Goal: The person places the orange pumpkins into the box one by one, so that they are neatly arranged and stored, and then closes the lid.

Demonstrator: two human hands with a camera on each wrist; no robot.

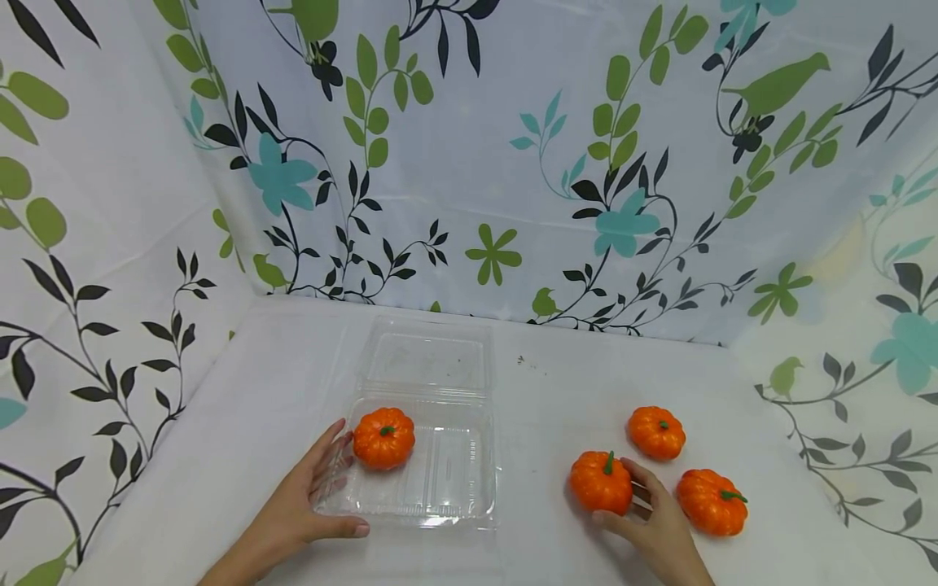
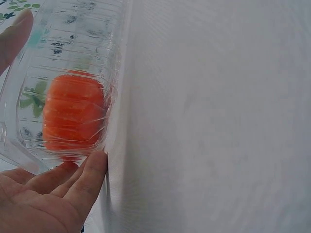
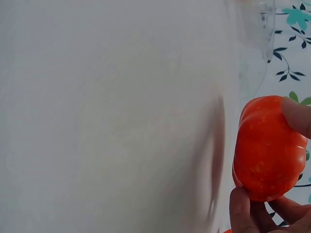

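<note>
A small orange toy pumpkin with a green stem (image 1: 602,483) is in my right hand (image 1: 655,529), gripped between thumb and fingers. The right wrist view shows this pumpkin (image 3: 269,148) held just off the white surface. My left hand (image 1: 304,496) rests at the left side of a clear plastic clamshell box (image 1: 458,456), its fingers fairly straight along the wall and the thumb near the front corner. One pumpkin (image 1: 384,439) sits inside the box at the left, and it shows through the plastic wall in the left wrist view, close to my fingertips (image 2: 97,160).
Two more pumpkins lie right of my right hand, one farther back (image 1: 656,433) and one nearer (image 1: 712,502). The box's lid (image 1: 428,358) lies folded back behind it. A patterned curtain (image 1: 469,163) hangs around the white table (image 1: 542,407).
</note>
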